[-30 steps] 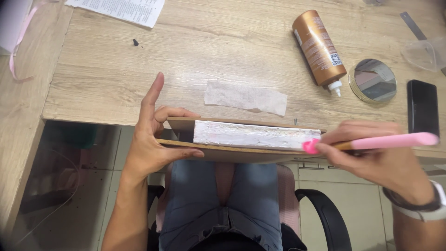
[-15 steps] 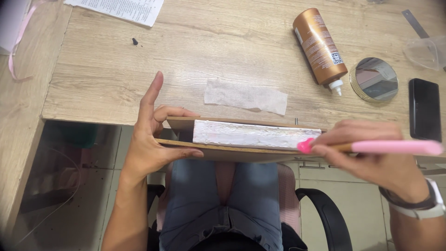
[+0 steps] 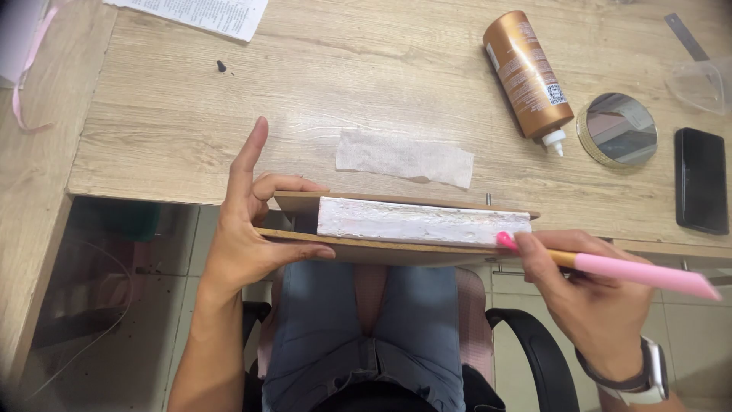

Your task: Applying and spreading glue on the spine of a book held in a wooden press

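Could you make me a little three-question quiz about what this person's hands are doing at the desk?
1. True or false: the left hand grips the board-clamped book block at its left end.
2. Which does the right hand hold? A) the pink brush B) the glue bottle C) the black phone
3. Fill in: the brush tip touches the block's ___ end.

Key: 1 true. 2 A. 3 right.
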